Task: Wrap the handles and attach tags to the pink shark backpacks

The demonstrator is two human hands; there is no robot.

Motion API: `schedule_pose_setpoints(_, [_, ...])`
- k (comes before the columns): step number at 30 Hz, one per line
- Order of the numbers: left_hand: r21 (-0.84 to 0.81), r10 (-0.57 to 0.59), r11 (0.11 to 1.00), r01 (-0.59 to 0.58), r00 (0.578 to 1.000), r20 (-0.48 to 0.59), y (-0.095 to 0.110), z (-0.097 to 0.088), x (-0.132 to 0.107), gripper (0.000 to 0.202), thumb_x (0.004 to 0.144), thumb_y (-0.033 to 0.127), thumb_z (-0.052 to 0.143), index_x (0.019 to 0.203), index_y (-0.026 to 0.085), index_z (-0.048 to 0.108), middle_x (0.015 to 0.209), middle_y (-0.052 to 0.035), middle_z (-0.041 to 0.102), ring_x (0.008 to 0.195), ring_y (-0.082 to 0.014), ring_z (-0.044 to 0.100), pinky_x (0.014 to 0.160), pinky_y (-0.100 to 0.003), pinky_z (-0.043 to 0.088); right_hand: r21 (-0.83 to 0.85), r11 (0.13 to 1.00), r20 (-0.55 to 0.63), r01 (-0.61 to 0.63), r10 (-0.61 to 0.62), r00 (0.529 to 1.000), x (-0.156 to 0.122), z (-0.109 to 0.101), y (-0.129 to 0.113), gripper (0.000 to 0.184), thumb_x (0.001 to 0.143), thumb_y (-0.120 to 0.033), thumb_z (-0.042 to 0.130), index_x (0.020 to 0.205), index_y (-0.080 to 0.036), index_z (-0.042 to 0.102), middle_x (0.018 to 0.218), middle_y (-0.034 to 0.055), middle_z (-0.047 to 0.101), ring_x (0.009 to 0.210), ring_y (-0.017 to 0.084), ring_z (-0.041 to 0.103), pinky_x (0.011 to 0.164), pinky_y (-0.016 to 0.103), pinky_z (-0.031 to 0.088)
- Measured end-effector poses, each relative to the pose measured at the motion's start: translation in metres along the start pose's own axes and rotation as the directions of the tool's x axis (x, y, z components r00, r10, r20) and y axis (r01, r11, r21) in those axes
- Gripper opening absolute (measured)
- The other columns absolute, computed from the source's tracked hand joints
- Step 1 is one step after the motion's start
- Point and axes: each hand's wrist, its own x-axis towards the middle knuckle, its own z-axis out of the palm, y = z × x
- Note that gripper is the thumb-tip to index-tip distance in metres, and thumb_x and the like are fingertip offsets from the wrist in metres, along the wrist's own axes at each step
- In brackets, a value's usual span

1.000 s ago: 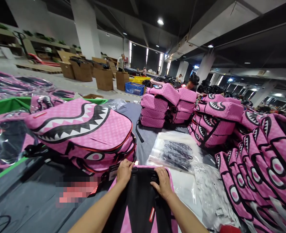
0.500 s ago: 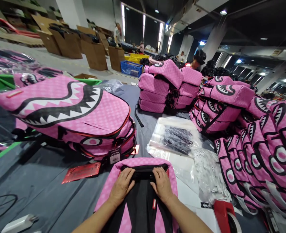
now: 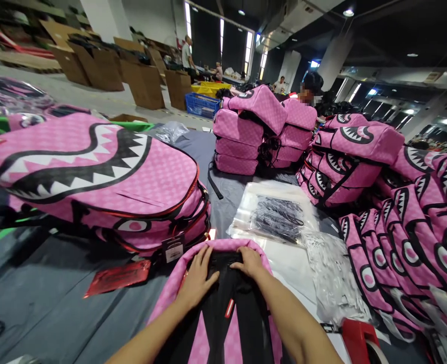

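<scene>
A pink checked backpack [image 3: 225,245] with black back padding and shoulder straps lies right in front of me, its top end pointing away. My left hand [image 3: 197,277] rests flat on the top left of the black padding, fingers stretched and thumb apart. At the top right edge, my right hand [image 3: 251,263] has its fingers curled over the pink rim, with the thumb on the black part. A small red label [image 3: 229,308] shows on a strap. To the left lies a larger pink backpack [image 3: 158,172] with a shark-mouth print and a black hang tag [image 3: 173,248].
A red packet [image 3: 117,278] lies left on the grey cloth. Clear plastic bags [image 3: 242,212], a bag of small white pieces [image 3: 333,278] and a red tape dispenser [image 3: 359,336] are on the right. Stacked pink backpacks [image 3: 238,131] stand behind; a co-worker [image 3: 311,83] is beyond.
Both hands have shifted towards the backpack's top rim. The left fingers now lie straighter, and the right fingers now bend over the edge. The view has turned slightly; a background person shows more.
</scene>
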Motion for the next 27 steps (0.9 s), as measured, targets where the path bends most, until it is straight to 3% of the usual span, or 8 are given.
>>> schedule_pose_setpoints(2, [0.016,-0.047,0.999,0.047,0.999,-0.018,0.02,0.001,-0.027,0.075,0.095,0.048,0.049,0.161,0.021,0.025,0.168,-0.0172,0.023,0.155,-0.0365,0.023,0.119,-0.06,0.031,-0.011,1.0,-0.04,-0.006,0.005,0.999,-0.005,0.007,-0.007,0.045,0.082,-0.048,0.08,0.114,-0.02,0.066,0.111,0.0116,0.072,0.108,0.031,0.067,0.093,0.044,0.053])
schedule_pose_setpoints(3, [0.037,-0.058,0.998,0.058,0.998,0.003,0.029,0.004,-0.038,0.079,0.092,0.052,0.054,0.161,0.024,0.026,0.169,-0.0178,0.022,0.155,-0.0409,0.019,0.117,-0.066,0.03,-0.022,1.0,-0.07,-0.006,0.005,0.998,-0.008,0.012,-0.012,0.044,0.085,-0.046,0.077,0.117,-0.018,0.065,0.113,0.0141,0.071,0.111,0.032,0.066,0.096,0.047,0.052])
schedule_pose_setpoints(7, [0.108,-0.062,0.993,0.054,0.995,0.08,0.045,0.027,-0.05,0.074,0.08,0.044,0.071,0.149,0.026,0.052,0.165,-0.0195,0.031,0.151,-0.0503,0.023,0.115,-0.07,0.03,-0.087,0.996,-0.188,0.009,-0.025,0.982,-0.029,0.022,-0.026,0.046,0.09,-0.025,0.07,0.132,-0.01,0.058,0.13,0.0249,0.062,0.126,0.037,0.058,0.108,0.056,0.045])
schedule_pose_setpoints(11, [0.124,-0.123,0.985,0.124,0.992,-0.019,0.039,0.032,-0.037,0.058,0.091,0.026,0.053,0.149,0.023,0.053,0.167,-0.0152,0.028,0.15,-0.0487,0.026,0.116,-0.065,0.033,-0.172,0.981,-0.235,0.086,-0.126,0.964,-0.043,-0.008,-0.011,0.057,0.082,-0.004,0.067,0.136,-0.021,0.059,0.145,0.0163,0.056,0.137,0.03,0.051,0.111,0.049,0.045])
schedule_pose_setpoints(16, [0.157,-0.115,0.98,0.126,0.99,-0.076,0.041,0.028,-0.038,0.057,0.091,0.021,0.05,0.148,0.023,0.054,0.165,-0.0127,0.035,0.147,-0.0463,0.036,0.116,-0.061,0.038,-0.251,0.966,-0.194,0.056,-0.107,0.975,-0.005,-0.051,0.017,0.051,0.072,-0.006,0.081,0.119,-0.018,0.067,0.119,0.0147,0.069,0.112,0.031,0.065,0.094,0.043,0.053])
schedule_pose_setpoints(20, [0.206,-0.086,0.972,0.115,0.986,-0.145,0.044,0.041,-0.041,0.055,0.092,0.025,0.05,0.147,0.022,0.056,0.165,-0.0121,0.035,0.145,-0.0462,0.039,0.114,-0.062,0.041,-0.26,0.964,-0.094,0.051,-0.077,0.993,0.046,-0.049,0.031,0.02,0.085,-0.025,0.079,0.098,-0.014,0.069,0.095,0.0052,0.071,0.086,0.02,0.068,0.079,0.035,0.057])
schedule_pose_setpoints(22, [0.217,-0.053,0.971,0.1,0.976,-0.212,0.043,0.049,-0.042,0.052,0.094,0.029,0.049,0.144,0.019,0.059,0.165,-0.0127,0.035,0.146,-0.0469,0.036,0.113,-0.063,0.042,-0.263,0.963,-0.072,0.06,-0.082,0.994,0.059,-0.046,0.033,0.02,0.093,-0.034,0.072,0.097,-0.014,0.068,0.092,0.0018,0.069,0.081,0.016,0.067,0.076,0.034,0.057])
schedule_pose_setpoints(27, [0.129,-0.041,0.988,0.086,0.948,-0.315,0.038,0.059,-0.044,0.043,0.097,0.025,0.044,0.13,0.017,0.069,0.154,-0.0109,0.053,0.145,-0.0367,0.042,0.113,-0.055,0.046,-0.274,0.941,-0.125,0.197,-0.238,0.963,0.037,-0.036,-0.009,0.013,0.096,-0.018,0.065,0.108,-0.018,0.069,0.108,0.0088,0.07,0.101,0.024,0.065,0.089,0.038,0.052])
